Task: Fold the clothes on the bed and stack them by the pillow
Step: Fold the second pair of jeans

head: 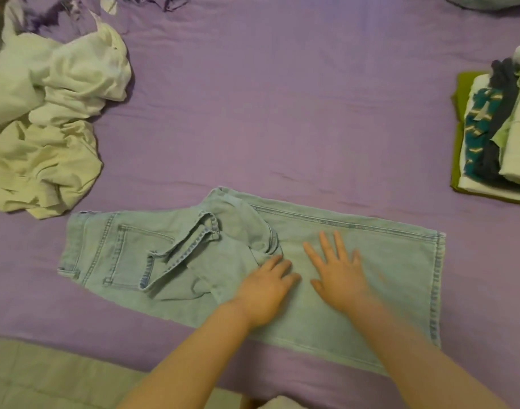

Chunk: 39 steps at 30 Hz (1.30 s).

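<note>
No legible text, label, brand or number on any cloth here.

We reach both bare forearms forward from the lower edge of the view. Our left hand [264, 286] lies palm down, fingers loosely bent. Our right hand [340, 274] lies flat just beside it, fingers straight and spread, slightly blurred.
</note>
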Motion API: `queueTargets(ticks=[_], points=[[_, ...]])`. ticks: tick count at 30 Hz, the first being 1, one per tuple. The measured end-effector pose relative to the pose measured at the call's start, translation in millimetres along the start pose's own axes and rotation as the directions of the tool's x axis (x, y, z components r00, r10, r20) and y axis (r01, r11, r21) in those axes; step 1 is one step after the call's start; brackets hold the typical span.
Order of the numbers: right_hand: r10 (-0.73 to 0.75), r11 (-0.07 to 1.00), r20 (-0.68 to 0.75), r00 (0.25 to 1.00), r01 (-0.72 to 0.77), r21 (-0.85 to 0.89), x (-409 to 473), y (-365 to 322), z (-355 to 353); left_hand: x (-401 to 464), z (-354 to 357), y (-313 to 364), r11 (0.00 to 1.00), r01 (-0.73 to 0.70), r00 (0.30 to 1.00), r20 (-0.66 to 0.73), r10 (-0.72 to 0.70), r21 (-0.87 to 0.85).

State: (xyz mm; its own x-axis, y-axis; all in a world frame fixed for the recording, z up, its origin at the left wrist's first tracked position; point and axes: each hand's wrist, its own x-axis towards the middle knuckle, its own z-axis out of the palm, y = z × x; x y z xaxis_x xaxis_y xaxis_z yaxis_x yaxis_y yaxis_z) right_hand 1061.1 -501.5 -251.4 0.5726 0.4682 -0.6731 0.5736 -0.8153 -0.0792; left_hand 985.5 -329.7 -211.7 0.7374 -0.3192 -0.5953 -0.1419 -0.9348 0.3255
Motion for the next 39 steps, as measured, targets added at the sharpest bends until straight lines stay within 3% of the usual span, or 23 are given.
queueTargets(ticks=[4,8,11,14,17,20,21,23,25,27,29,31,34,36,39], points=[[-0.008,1.0,0.009,1.0,0.007,0.027,17.0,-42.8,2.1,-11.8,-12.3,-36.6,0.994,0.088,0.987,-0.127,-0.095,-0.059],[0.072,0.997,0.034,0.997,-0.072,-0.018,33.6,-42.4,-0.7,-28.2,-17.2,-75.3,0.969,0.226,0.938,-0.245,-0.244,-0.102],[0.1,0.992,0.04,0.994,-0.103,0.068,36.0,-44.3,-10.1,-46.8,-19.6,-110.6,0.897,0.423,0.822,-0.362,-0.439,-0.126],[0.147,0.97,0.019,0.989,-0.148,0.191,28.4,-56.2,-18.2,-62.4,-19.2,-139.4,0.757,0.632,0.673,-0.367,-0.642,-0.164],[0.177,0.952,-0.013,0.984,-0.168,0.255,17.6,-68.7,-23.4,-73.3,-16.6,-164.2,0.631,0.728,0.547,-0.327,-0.771,-0.269],[0.184,0.941,-0.082,0.98,-0.151,0.304,10.6,-80.0,-25.8,-82.2,-14.5,-187.3,0.547,0.662,0.485,-0.265,-0.834,-0.513],[0.175,0.938,-0.123,0.977,-0.127,0.321,9.3,-84.4,-26.6,-84.8,-14.0,-192.7,0.481,0.582,0.465,-0.217,-0.858,-0.655],[0.125,0.933,-0.219,0.968,-0.039,0.358,8.4,-96.0,-29.7,-88.3,-14.9,-196.9,0.241,0.409,0.423,-0.051,-0.905,-0.88],[0.04,0.932,-0.269,0.962,0.06,0.356,8.9,-108.4,-31.4,-89.8,-14.0,-195.8,0.04,0.348,0.408,0.112,-0.906,-0.937],[-0.047,0.94,-0.246,0.968,0.126,0.315,10.1,-117.1,-31.2,-92.1,-14.6,-191.0,-0.002,0.381,0.43,0.179,-0.885,-0.925],[-0.068,0.941,-0.206,0.976,0.132,0.313,11.0,-120.6,-31.0,-96.1,-18.1,-184.6,0.026,0.394,0.481,0.182,-0.857,-0.919],[-0.034,0.915,-0.21,0.977,0.115,0.388,10.0,-120.5,-35.0,-99.8,-24.6,-177.7,0.117,0.375,0.546,0.117,-0.83,-0.92],[0.008,0.817,-0.298,0.954,0.166,0.553,6.3,-119.9,-51.6,-106.0,-44.8,-157.6,0.395,0.33,0.644,-0.101,-0.758,-0.857],[0.039,0.661,-0.345,0.938,0.234,0.713,1.0,-121.4,-72.3,-107.5,-60.7,-141.2,0.584,0.266,0.71,-0.254,-0.657,-0.767],[0.052,0.288,-0.357,0.932,0.329,0.899,-11.5,-121.7,-111.9,-105.3,-87.4,-113.1,0.767,0.172,0.772,-0.399,-0.495,-0.619]])
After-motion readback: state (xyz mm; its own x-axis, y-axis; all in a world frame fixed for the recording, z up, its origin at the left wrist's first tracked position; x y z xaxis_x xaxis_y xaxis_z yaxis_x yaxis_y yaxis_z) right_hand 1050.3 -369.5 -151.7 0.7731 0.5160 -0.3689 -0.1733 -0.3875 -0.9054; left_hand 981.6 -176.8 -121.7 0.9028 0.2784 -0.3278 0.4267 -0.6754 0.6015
